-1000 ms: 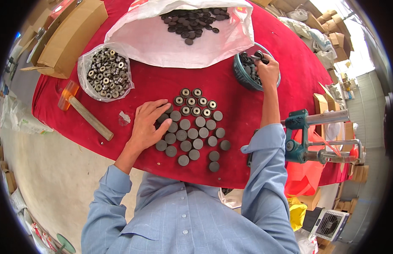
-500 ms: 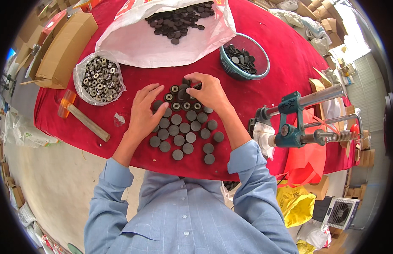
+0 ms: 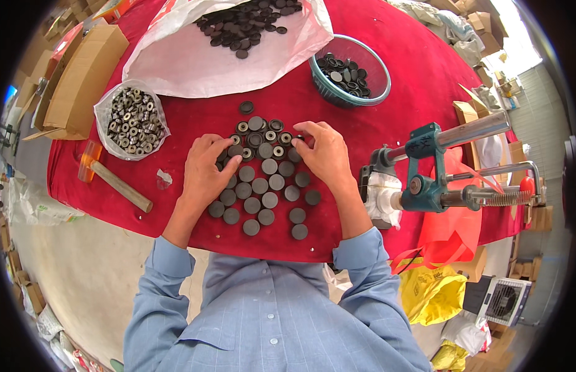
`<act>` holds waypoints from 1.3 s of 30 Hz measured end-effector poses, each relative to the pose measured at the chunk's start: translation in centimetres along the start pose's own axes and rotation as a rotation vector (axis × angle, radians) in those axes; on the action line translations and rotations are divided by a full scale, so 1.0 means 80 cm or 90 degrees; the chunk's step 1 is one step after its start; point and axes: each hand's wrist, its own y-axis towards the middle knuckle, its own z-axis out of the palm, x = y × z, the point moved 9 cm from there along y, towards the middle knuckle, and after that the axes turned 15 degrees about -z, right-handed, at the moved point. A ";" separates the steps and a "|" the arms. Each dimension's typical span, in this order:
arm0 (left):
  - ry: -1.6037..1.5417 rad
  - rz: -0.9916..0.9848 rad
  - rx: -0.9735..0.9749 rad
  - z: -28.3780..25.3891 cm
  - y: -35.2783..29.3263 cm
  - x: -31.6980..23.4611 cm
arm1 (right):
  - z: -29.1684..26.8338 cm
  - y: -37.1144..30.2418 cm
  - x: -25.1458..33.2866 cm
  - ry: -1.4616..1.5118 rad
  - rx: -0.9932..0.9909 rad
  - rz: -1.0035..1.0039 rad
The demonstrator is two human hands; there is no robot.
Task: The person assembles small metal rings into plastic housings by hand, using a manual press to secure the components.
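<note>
Between the hands (image 3: 328, 156) lie dark grey discs (image 3: 260, 185).

Between my right hand (image 3: 326, 152) and the teal bowl (image 3: 336, 95), red tabletop (image 3: 357, 126) gives me an open lane. Rightward, the green press (image 3: 424, 195) stands in my way. Black discs (image 3: 260, 185) crowd the gap to my left hand (image 3: 204, 166); farther left lies a mallet (image 3: 123, 188).

From the person's head, the left fisheye camera looks steeply down, close above the blue shirt (image 3: 244, 322) along the lower edge, with the left hand (image 3: 204, 170) and right hand (image 3: 325, 155) near mid-frame and the red tablecloth (image 3: 418, 77) spreading beyond.
</note>
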 end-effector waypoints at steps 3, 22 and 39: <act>0.008 0.036 -0.004 0.002 -0.003 -0.014 | 0.007 -0.003 -0.015 -0.008 -0.023 -0.038; -0.024 0.052 -0.015 0.014 0.002 -0.016 | 0.016 -0.014 -0.012 0.256 -0.058 0.044; 0.103 0.186 0.059 0.023 -0.025 -0.040 | 0.036 -0.017 0.038 -0.019 -0.040 -0.172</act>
